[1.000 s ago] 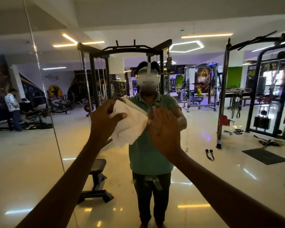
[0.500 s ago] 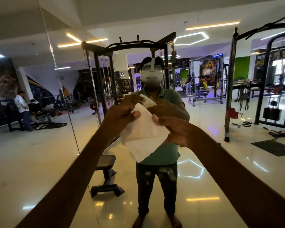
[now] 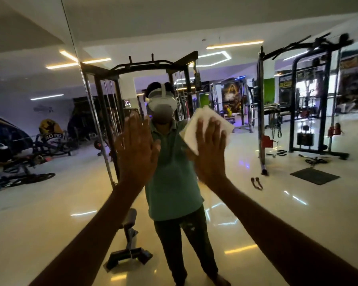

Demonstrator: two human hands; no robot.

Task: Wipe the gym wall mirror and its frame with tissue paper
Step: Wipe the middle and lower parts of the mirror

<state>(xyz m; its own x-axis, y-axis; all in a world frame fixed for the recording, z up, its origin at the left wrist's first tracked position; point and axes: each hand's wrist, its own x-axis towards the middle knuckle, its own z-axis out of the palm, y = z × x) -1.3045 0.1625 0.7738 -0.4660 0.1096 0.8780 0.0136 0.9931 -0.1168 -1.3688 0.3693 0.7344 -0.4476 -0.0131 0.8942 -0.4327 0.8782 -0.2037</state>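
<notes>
A: Transferred since the earlier frame: tissue paper (image 3: 205,129), previously pinched between both hands at chest height, is now carried by the right hand (image 3: 210,147) alone and raised.

B: Grip, right?

A: Fingers laid flat and straight over the tissue paper, which is pressed against the mirror (image 3: 277,203); nothing is clenched.

B: Left hand (image 3: 135,149)?

A: Released; palm spread, apparently flat on the glass just beside.

B: Handling?

A: Judged light, soft, easily torn or bunched; best held under a broad palm at the middle, corners left free. Glass judged stiff, smooth, fragile. Frame not identified in view; a seam (image 3: 87,89) is seen at left.
</notes>
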